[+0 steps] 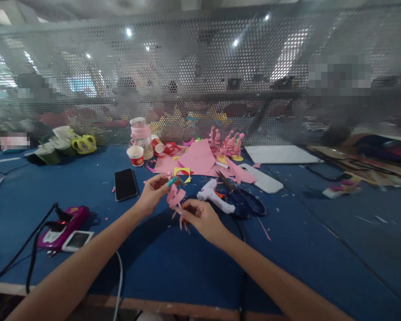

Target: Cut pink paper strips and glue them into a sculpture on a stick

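Note:
Between my two hands, above the blue table, is a curled pink paper strip [175,196]. My left hand [153,192] pinches its upper end, and a teal nail shows on the thumb. Lower down, my right hand [199,217] closes its thumb and forefinger on the strip's bottom end, with the other fingers hanging below. Just behind lies a yellow paper square [182,174] with a round cut-out. To the right of my right hand rest a white glue gun [214,195] and dark-handled scissors [243,196]. Pink paper sheets [198,157] are piled behind.
A black phone [126,184], a paper cup [135,156] and a pink-topped jar [141,136] stand left of the paper. A purple power strip [63,227] with cables is nearer left. Curly pink paper pieces [232,143] and a white phone [262,178] are right. Perforated metal screen behind.

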Available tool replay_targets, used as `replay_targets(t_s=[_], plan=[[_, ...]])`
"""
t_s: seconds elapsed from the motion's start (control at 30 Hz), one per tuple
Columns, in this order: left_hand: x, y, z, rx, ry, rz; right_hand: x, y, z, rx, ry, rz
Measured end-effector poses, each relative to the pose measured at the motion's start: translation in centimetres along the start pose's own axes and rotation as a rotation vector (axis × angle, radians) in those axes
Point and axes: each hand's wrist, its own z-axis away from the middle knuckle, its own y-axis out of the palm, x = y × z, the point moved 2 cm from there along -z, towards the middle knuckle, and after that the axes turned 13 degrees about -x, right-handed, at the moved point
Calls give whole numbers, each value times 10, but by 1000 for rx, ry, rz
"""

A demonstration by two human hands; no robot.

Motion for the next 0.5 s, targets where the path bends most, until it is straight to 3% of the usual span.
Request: replay_targets(t_s=[0.27, 0.5], plan=[[-4, 2, 4, -60, 240, -162, 0, -1, 0, -10, -23, 26], [-4, 4, 7, -71, 298, -187, 0, -1, 1, -4, -33, 35]])
